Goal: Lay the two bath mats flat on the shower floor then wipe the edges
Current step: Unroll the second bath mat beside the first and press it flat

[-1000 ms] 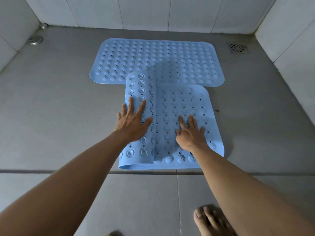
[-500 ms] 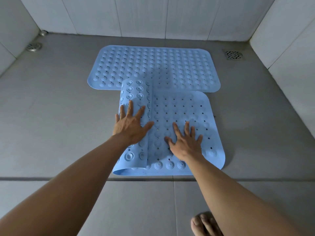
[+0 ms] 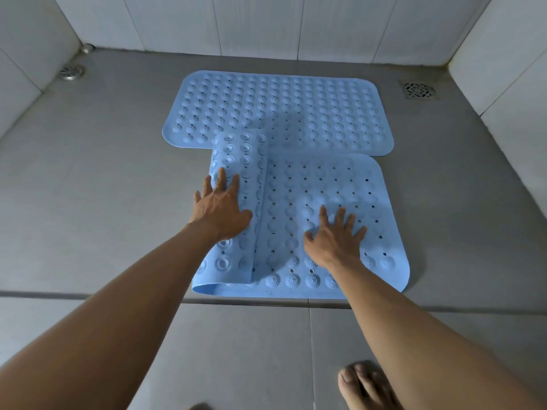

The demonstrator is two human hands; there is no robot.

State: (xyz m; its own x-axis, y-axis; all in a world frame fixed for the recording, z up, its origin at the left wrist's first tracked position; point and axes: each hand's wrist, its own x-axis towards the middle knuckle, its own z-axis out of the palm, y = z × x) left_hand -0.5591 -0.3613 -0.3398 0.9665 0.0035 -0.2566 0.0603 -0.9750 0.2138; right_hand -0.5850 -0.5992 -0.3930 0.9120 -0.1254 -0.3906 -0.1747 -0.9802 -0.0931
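Observation:
Two light blue rubber bath mats lie on the grey shower floor. The far mat (image 3: 278, 110) is spread flat, long side across. The near mat (image 3: 331, 184) lies just in front of it, its far edge over the far mat's near edge. Its left part is folded over onto itself, showing the suction-cup underside. My left hand (image 3: 220, 207) presses with straight fingers on that folded flap. On the flat right half, my right hand (image 3: 334, 235) rests with fingers spread.
White tiled walls close in the back and both sides. A round drain (image 3: 71, 73) sits at the back left, a square drain (image 3: 418, 90) at the back right. A floor joint runs under the near mat's front edge. My bare foot (image 3: 365, 386) stands at the bottom right.
My right hand has slid rightward across the flat half of the near mat. The left hand stays pressing on the folded flap; the view has tilted slightly.

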